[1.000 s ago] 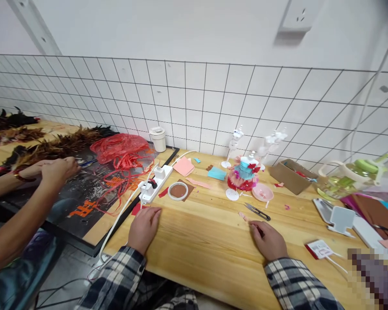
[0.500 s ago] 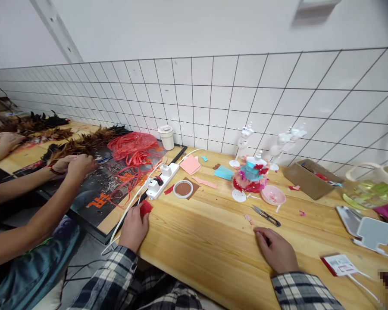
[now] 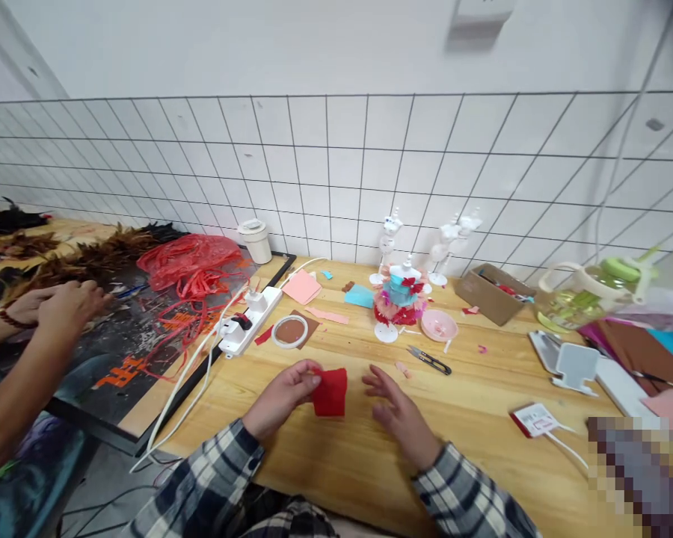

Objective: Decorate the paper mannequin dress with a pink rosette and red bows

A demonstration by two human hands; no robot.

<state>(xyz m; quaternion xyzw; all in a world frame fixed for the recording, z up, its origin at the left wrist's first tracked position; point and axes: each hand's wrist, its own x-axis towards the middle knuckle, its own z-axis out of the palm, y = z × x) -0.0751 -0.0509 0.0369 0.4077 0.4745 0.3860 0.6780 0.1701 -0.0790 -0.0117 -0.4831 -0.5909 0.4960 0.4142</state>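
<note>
Between the thumb and fingers of my left hand is a small square of red fabric, pinched at its upper left side. My right hand hovers to the right of the fabric, fingers apart and holding nothing. Beyond it on the wooden table lie thread snips and a small pale pink scrap. A miniature dress form wears a blue bodice and a pink and red ruffled skirt. A roll of tape rests on a brown square behind my left hand.
A white power strip with cables lies at the left, near a red plastic bag. Pink squares, a pink dish, a cardboard box and a pitcher stand farther back. Another person's hands work at far left.
My left hand has brought the red fabric from beside the power strip to the middle front. My right hand has lifted off the table, opened and moved toward the fabric. The view has turned right.
</note>
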